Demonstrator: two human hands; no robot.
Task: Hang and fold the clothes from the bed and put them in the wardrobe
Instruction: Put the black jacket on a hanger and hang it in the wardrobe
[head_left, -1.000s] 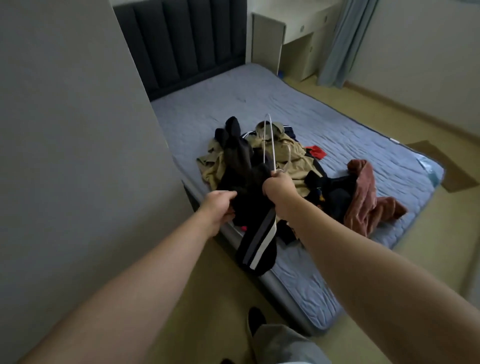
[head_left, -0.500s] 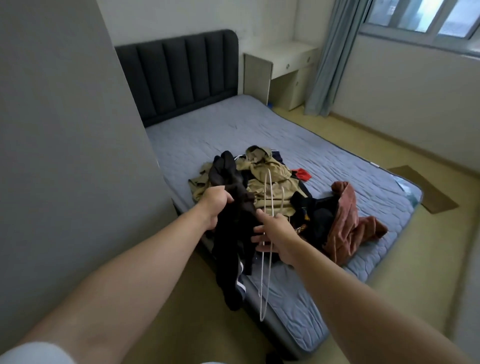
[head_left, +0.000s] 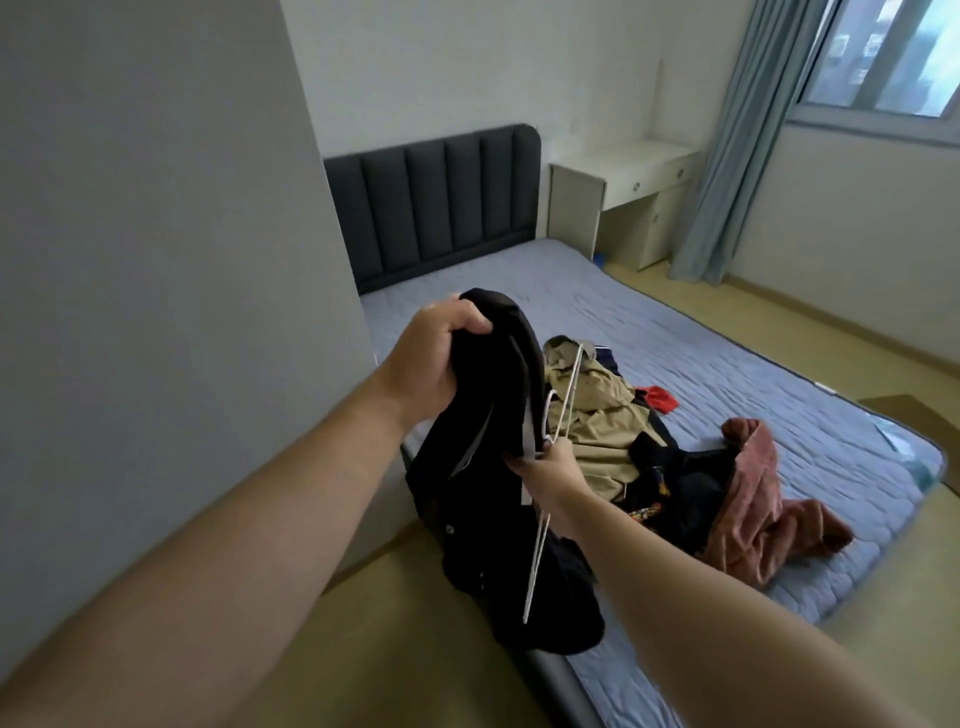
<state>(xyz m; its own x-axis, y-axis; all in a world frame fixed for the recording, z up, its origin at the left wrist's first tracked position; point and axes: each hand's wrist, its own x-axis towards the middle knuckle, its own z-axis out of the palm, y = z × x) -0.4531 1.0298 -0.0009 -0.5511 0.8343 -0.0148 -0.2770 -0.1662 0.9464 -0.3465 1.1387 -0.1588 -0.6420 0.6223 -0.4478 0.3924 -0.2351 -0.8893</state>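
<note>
- Right hand (head_left: 551, 475) grips the white hangers (head_left: 534, 571), fingers curled round the wires beside the cloth; they now stick out above and below the fist
- Left hand (head_left: 435, 358), fist bunched on its top, has lifted the black garment (head_left: 488, 499) off the heap; it hangs at the bed (head_left: 701, 338) edge, ready for a hanger, I judge
- Khaki garment (head_left: 597, 421) and rust garment (head_left: 753, 499) remain on the bed, unsorted

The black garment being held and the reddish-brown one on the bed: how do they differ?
The black garment hangs raised, gripped by the left hand; the reddish-brown garment lies crumpled on the bed. The black one has the right hand holding a white hanger against it; the reddish-brown one is untouched. Both are unfolded clothes.
</note>
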